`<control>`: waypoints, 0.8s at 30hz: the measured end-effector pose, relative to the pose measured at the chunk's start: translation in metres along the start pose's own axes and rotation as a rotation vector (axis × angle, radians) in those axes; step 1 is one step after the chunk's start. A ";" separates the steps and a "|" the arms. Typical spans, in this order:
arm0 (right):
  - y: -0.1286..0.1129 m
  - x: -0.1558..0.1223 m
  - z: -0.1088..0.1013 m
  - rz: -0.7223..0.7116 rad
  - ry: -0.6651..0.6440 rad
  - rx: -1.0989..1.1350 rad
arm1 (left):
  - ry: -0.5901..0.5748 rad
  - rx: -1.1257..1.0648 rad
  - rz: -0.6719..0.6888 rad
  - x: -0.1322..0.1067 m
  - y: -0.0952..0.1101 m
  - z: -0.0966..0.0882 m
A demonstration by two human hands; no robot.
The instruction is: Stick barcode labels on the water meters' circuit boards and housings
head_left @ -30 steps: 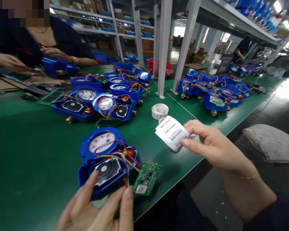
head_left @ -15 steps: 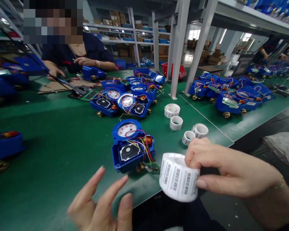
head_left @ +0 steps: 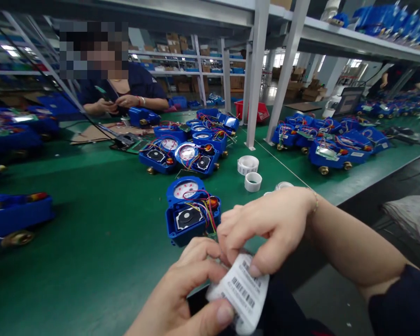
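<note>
The step in hand appears to be handling the barcode label strip (head_left: 243, 291), held at the bottom centre of the frame. The left hand (head_left: 187, 289) pinches its lower left side, and the right hand's (head_left: 266, 226) fingers pinch its upper end. The next move seems to call for a light, steady grip near the open blue meter (head_left: 189, 217), mid-frame on the green surface (head_left: 108, 266).
</note>
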State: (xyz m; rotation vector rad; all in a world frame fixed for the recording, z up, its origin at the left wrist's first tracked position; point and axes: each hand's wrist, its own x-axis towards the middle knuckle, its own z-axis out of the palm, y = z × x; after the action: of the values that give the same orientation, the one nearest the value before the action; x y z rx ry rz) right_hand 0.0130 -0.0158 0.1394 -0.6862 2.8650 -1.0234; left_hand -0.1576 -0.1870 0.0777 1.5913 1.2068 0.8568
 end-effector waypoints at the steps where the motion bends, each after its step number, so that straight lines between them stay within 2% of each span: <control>1: 0.000 0.002 -0.002 -0.010 0.000 0.029 | 0.022 -0.010 -0.008 -0.001 0.000 0.003; 3: -0.003 0.004 0.000 0.029 0.093 0.091 | 0.112 -0.089 -0.033 -0.004 -0.001 0.011; 4: -0.007 0.003 0.006 0.092 0.219 0.120 | 0.191 -0.151 -0.047 -0.006 -0.002 0.016; 7: -0.023 -0.004 0.040 0.388 0.815 0.203 | 0.537 -0.352 -0.066 -0.011 -0.005 0.031; 8: -0.027 -0.006 0.056 0.464 0.958 0.242 | 0.658 -0.408 -0.069 -0.011 -0.005 0.035; 9: -0.031 -0.006 0.072 0.510 1.014 0.286 | 0.759 -0.456 -0.071 -0.011 -0.005 0.039; 11: -0.036 -0.003 0.100 0.520 1.061 0.293 | 0.889 -0.534 -0.092 -0.009 -0.004 0.044; 14: -0.037 0.009 0.124 0.473 1.120 0.252 | 0.948 -0.587 -0.144 -0.005 -0.002 0.048; 20: -0.028 0.025 0.129 0.518 1.127 0.343 | 0.840 -0.588 -0.154 -0.007 -0.009 0.051; 24: -0.023 0.028 0.133 0.582 1.192 0.507 | 0.832 -0.698 -0.220 -0.011 -0.011 0.049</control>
State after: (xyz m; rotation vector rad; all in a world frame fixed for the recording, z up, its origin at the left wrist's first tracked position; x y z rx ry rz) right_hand 0.0187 -0.1223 0.0526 1.0792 2.8354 -2.3995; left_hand -0.1191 -0.2095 0.0512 0.5129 1.3679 1.6464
